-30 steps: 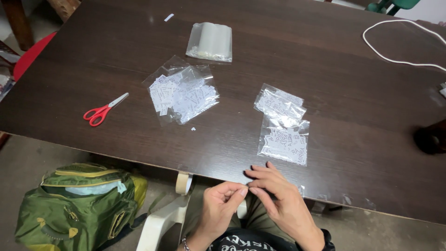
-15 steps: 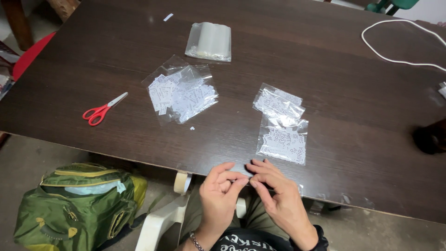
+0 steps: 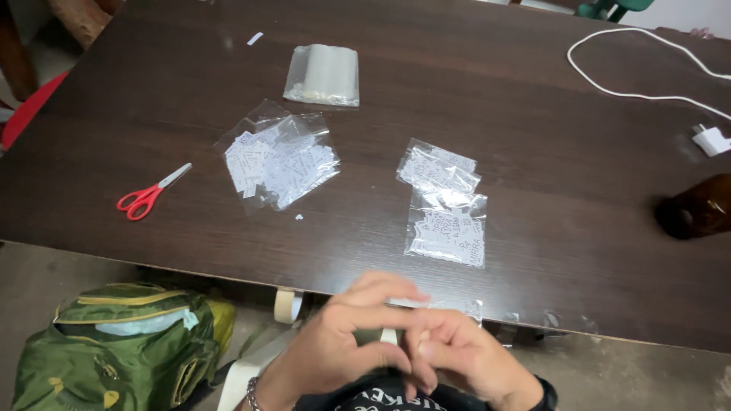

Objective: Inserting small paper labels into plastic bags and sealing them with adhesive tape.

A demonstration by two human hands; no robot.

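My left hand and my right hand are pressed together just below the near edge of the dark wooden table. Their fingers pinch a small clear plastic bag, which the fingers mostly hide. On the table just beyond them lie two clear bags filled with white paper slips. Further left, a loose pile of white paper slips rests on an open clear bag. A stack of empty clear bags sits at the back.
Red-handled scissors lie at the table's left. A white cable with a plug and a brown bottle are at the right. A green backpack and a tape roll are below the table edge.
My hands have closed in on each other, the left now curled over the right's fingers. The things on the table have not moved.
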